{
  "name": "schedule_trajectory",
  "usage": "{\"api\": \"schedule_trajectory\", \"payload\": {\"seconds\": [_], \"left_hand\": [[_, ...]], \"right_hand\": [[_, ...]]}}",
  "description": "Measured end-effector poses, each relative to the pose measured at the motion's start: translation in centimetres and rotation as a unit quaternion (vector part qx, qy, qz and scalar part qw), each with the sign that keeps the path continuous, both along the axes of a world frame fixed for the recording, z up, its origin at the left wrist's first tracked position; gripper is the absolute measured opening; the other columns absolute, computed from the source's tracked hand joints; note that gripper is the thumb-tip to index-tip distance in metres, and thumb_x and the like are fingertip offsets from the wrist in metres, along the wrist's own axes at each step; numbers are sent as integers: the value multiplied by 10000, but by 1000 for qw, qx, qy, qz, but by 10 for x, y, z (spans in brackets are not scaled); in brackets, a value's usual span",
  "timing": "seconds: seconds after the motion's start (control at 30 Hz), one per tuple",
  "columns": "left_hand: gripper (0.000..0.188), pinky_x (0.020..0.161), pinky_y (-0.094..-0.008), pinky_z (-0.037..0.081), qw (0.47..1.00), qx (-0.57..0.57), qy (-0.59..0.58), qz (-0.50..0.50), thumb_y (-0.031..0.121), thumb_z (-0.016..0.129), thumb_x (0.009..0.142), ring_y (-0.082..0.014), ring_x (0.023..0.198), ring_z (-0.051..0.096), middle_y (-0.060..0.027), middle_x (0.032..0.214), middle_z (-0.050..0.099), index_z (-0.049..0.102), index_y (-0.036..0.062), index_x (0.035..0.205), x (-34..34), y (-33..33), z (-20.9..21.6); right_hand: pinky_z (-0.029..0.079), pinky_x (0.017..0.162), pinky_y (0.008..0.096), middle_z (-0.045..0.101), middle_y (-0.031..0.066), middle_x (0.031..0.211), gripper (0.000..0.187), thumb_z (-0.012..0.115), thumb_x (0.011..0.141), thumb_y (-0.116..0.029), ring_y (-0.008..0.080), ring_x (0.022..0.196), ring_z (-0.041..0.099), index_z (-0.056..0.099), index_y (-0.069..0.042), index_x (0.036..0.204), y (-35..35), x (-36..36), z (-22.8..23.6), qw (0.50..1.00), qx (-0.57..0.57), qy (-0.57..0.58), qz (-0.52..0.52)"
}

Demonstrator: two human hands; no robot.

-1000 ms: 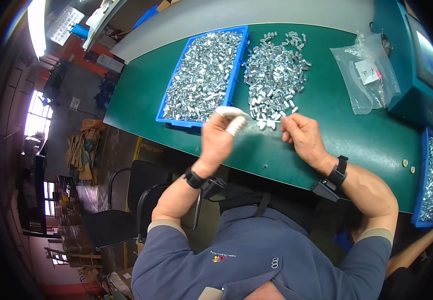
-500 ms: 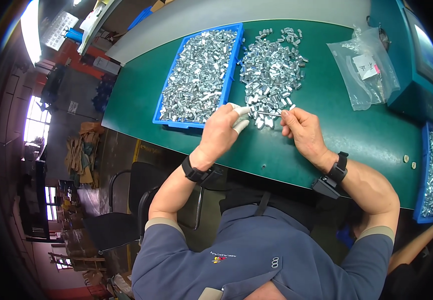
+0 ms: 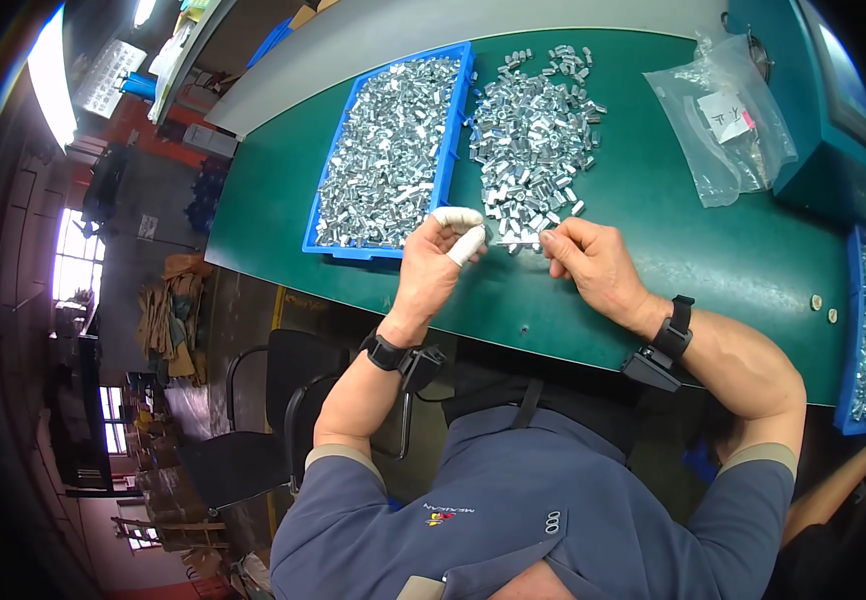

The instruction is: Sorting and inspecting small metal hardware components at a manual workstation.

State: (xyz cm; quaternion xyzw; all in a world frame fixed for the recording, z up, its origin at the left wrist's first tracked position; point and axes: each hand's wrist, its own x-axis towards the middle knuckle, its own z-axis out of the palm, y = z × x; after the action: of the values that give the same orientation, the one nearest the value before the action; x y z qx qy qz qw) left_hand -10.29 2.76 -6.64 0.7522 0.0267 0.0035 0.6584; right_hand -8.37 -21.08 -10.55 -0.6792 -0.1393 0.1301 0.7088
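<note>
My left hand (image 3: 431, 265), white coverings on its thumb and forefinger, is curled in a pinch beside the near right corner of the blue tray (image 3: 443, 160). Whatever sits between those fingertips is too small to make out. Facing it, my right hand (image 3: 598, 262) is closed on a thin metal rod (image 3: 519, 243), whose free end points left toward the left fingertips. Just beyond both hands lies a loose heap of small silvery metal sleeves (image 3: 533, 140) on the green tabletop (image 3: 653, 290). Similar metal pieces (image 3: 388, 150) fill the tray.
A clear plastic bag (image 3: 693, 120) with a white label lies at the far right, by a teal machine (image 3: 823, 130). Another blue tray (image 3: 853, 340) of metal parts stands at the right edge, near another person's arm (image 3: 833, 485). Black chairs (image 3: 243, 440) stand left of me.
My left hand has turned so its covered thumb and forefinger show more. My right hand has shifted slightly left and nearer me, with the rod still in its fingers.
</note>
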Motion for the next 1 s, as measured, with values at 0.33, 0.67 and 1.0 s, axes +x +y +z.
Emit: {"api": "schedule_trajectory", "payload": {"seconds": [0.33,0.67,1.0], "left_hand": [[225,806,-277,583,995,-95,11,-33,47,665,1000,-167,911,720,-122,1034,739,654,5,1220,-11,-10,-13],[209,815,-275,592,990,-138,-8,-6,44,693,985,-173,921,727,-118,1069,740,660,10,1188,-19,-23,-27],[167,813,-281,589,990,-141,-20,-17,41,682,992,-167,909,725,-115,1063,740,649,8,1152,-21,-42,-33]], "right_hand": [[437,565,258,677,17,702,261,661,1024,-239,56,628,554,701,-13,901,3,0,-3,998,12,-25,-47],[482,613,248,708,22,768,185,673,1005,-173,64,693,611,711,4,968,4,-4,-3,997,66,-8,-26],[442,538,269,681,25,667,259,657,1010,-218,71,587,571,730,-16,866,6,-2,-4,999,-3,-31,-23]]}}
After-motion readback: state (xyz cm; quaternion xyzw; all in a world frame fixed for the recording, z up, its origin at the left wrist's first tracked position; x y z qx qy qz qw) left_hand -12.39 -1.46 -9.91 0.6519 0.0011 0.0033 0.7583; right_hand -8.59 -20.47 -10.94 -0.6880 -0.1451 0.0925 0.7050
